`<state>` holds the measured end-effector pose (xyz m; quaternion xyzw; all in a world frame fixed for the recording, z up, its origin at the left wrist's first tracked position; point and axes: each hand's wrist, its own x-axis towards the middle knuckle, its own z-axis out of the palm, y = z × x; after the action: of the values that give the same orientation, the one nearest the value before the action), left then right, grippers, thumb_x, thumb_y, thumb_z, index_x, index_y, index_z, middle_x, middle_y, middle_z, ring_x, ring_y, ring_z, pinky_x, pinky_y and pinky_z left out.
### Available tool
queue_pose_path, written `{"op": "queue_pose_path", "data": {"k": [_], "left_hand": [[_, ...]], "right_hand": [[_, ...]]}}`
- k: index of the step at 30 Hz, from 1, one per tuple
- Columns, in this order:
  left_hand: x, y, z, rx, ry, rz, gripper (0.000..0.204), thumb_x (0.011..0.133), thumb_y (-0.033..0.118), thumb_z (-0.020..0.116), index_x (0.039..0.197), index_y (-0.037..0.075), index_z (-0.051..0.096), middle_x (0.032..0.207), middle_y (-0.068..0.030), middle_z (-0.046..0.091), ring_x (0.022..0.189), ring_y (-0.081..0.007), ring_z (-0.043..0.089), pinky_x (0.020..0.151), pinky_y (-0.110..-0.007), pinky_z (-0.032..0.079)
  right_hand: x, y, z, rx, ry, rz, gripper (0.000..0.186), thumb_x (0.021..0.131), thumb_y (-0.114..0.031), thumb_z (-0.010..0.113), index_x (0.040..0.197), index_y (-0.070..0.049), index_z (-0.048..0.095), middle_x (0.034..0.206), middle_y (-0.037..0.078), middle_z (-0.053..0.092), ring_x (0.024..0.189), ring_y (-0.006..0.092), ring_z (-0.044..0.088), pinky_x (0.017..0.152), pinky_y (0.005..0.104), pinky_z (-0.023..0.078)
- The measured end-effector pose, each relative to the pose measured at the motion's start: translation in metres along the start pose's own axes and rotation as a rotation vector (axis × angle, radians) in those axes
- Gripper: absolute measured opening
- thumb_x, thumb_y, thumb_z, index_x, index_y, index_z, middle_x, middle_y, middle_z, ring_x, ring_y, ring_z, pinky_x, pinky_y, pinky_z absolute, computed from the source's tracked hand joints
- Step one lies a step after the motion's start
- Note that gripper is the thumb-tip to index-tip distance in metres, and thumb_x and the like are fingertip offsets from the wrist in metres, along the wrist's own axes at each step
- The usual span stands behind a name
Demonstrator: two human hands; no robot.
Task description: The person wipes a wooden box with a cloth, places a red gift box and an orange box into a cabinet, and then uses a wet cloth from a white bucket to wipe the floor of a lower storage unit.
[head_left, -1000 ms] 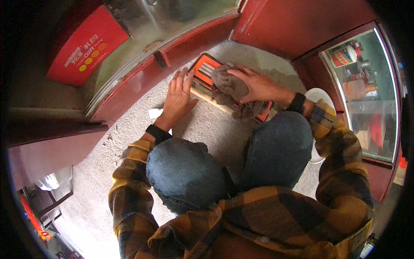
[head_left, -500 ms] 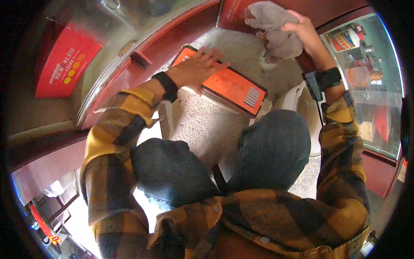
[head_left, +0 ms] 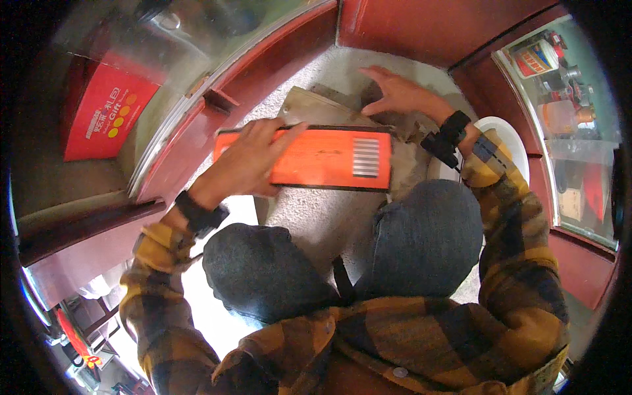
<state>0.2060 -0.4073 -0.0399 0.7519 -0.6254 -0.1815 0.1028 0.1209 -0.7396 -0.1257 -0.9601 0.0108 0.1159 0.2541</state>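
Spanning the space just beyond a crouching person's knees, an orange case (head_left: 319, 164) with dark edges lies over a rough pale floor (head_left: 309, 214), its long axis running left to right and a silver striped patch (head_left: 366, 158) at its right end. Whether it rests on the ground or is raised a little cannot be told from this angle.

The left hand (head_left: 253, 155) is the nearer of the two, closed over the case's left end, which it appears to hold, with the case stretching away to its right. Its forearm comes in from the near left, fingers laid across the orange face toward the far edge. The right hand (head_left: 405, 95) is spread wide and seems empty, past the far edge, with the right half of the case on its near-left side; its fingers point left and far, its thumb just beside the case.

A grey-brown flat piece (head_left: 306, 102) shows beyond the case, partly hidden. On the near side are the denim-clad knees (head_left: 428, 230). To the right stand a white rounded container (head_left: 510, 141) and a glass-fronted cabinet (head_left: 582, 164); at far left, a red packet (head_left: 108, 112) sits behind glass.
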Motion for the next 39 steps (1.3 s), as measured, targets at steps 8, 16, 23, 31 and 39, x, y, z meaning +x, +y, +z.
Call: {"op": "queue_pose_path", "data": {"k": [8,16,23,31,39], "left_hand": [[-0.140,0.010,0.008,0.233,0.070,-0.258,0.093,0.057,0.015,0.078,0.139,0.008,0.037,0.122,-0.0185,0.044,0.114,-0.0358,0.043,0.099,-0.046,0.034],[-0.259,0.057,-0.015,0.012,0.235,-0.889,0.111,0.053,0.035,0.083,0.144,0.008,0.026,0.126,-0.0195,0.039,0.117,-0.0381,0.042,0.101,-0.049,0.035],[-0.324,0.094,0.054,-0.120,0.253,-1.104,0.113,0.054,0.033,0.084,0.144,0.007,0.023,0.129,-0.0208,0.039,0.121,-0.0399,0.038,0.103,-0.051,0.032],[-0.347,0.106,0.172,-0.067,0.333,-1.283,0.113,0.050,0.020,0.085,0.144,0.009,0.023,0.126,-0.0182,0.040,0.114,-0.0376,0.040,0.100,-0.049,0.032],[-0.370,0.105,0.276,-0.192,0.333,-1.431,0.121,0.050,0.028,0.087,0.147,0.010,0.016,0.136,-0.0229,0.033,0.126,-0.0397,0.033,0.104,-0.052,0.026]], "right_hand": [[-0.017,-0.073,0.064,0.023,0.037,-0.011,0.112,0.065,-0.048,0.078,0.148,-0.010,0.013,0.150,0.025,0.019,0.137,0.0417,0.024,0.107,0.0541,0.029],[-0.026,-0.086,0.082,-0.207,0.060,0.030,0.127,0.048,-0.040,0.088,0.149,-0.018,0.014,0.149,0.023,0.016,0.134,0.0457,0.021,0.094,0.0674,0.030],[-0.016,-0.097,0.028,0.178,-0.135,0.070,0.118,0.052,-0.019,0.086,0.149,-0.016,0.019,0.147,0.019,0.027,0.137,0.0338,0.025,0.107,0.0490,0.027],[-0.012,-0.154,-0.018,0.628,-0.379,0.069,0.098,0.065,-0.015,0.074,0.148,-0.012,0.022,0.140,0.023,0.037,0.129,0.0301,0.037,0.105,0.0360,0.032],[0.006,-0.276,-0.059,0.880,-0.543,-0.071,0.100,0.060,-0.024,0.071,0.145,-0.001,0.024,0.136,0.022,0.042,0.125,0.0282,0.042,0.104,0.0361,0.032]]}}
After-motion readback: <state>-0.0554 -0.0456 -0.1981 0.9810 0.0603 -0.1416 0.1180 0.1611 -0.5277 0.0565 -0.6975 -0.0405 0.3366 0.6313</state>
